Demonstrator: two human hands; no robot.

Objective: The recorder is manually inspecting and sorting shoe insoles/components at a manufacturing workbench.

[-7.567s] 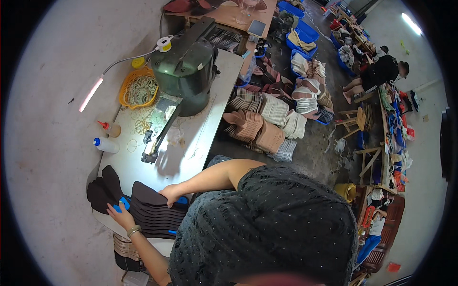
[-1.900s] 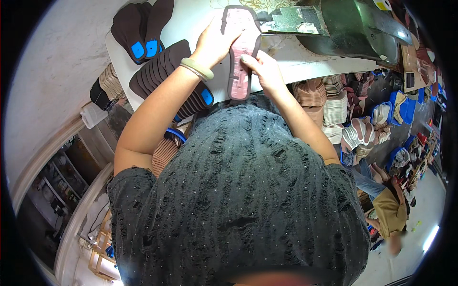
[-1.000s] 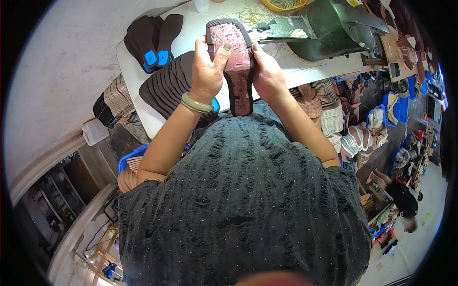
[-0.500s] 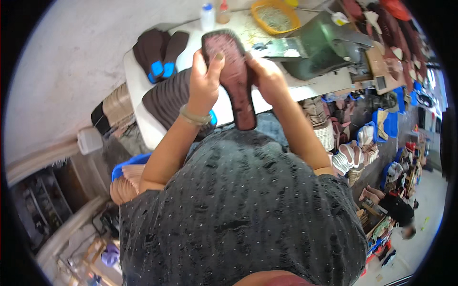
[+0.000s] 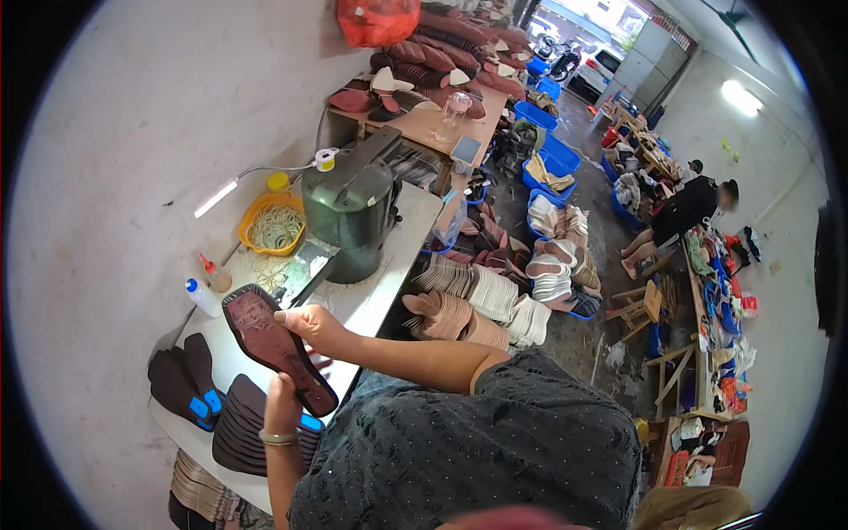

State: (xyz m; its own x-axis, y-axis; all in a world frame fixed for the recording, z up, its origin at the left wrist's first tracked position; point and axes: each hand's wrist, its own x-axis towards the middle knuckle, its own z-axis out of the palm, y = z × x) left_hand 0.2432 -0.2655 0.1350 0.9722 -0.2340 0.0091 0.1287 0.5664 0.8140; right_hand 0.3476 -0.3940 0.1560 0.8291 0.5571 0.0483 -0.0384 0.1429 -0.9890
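Note:
A reddish-brown shoe sole piece [image 5: 262, 337] with a black rim is held tilted above the white worktable [image 5: 402, 237]. My left hand [image 5: 282, 406], a bracelet at its wrist, is closed on the narrow lower end. Higher up, my right hand [image 5: 318, 327] grips the right edge with the thumb on the face and the fingers partly hidden behind. Just below the hands lies a row of overlapping dark insoles [image 5: 243, 428]. Left of that row rest a few more dark insoles [image 5: 181, 378] with blue patches.
A dark green machine [image 5: 349, 203] stands on the table beyond my hands. Near it are a yellow basket [image 5: 250, 231] of pale strands, a white bottle [image 5: 203, 299] and a red-tipped bottle [image 5: 215, 274]. Stacked insoles [image 5: 495, 296] and blue bins [image 5: 556, 159] line the right; a person [image 5: 685, 212] stands farther off.
The view has swung, bringing more of the room on the right into sight. In the picture, the hands and sole piece now sit lower and farther left, with the sole piece more slanted.

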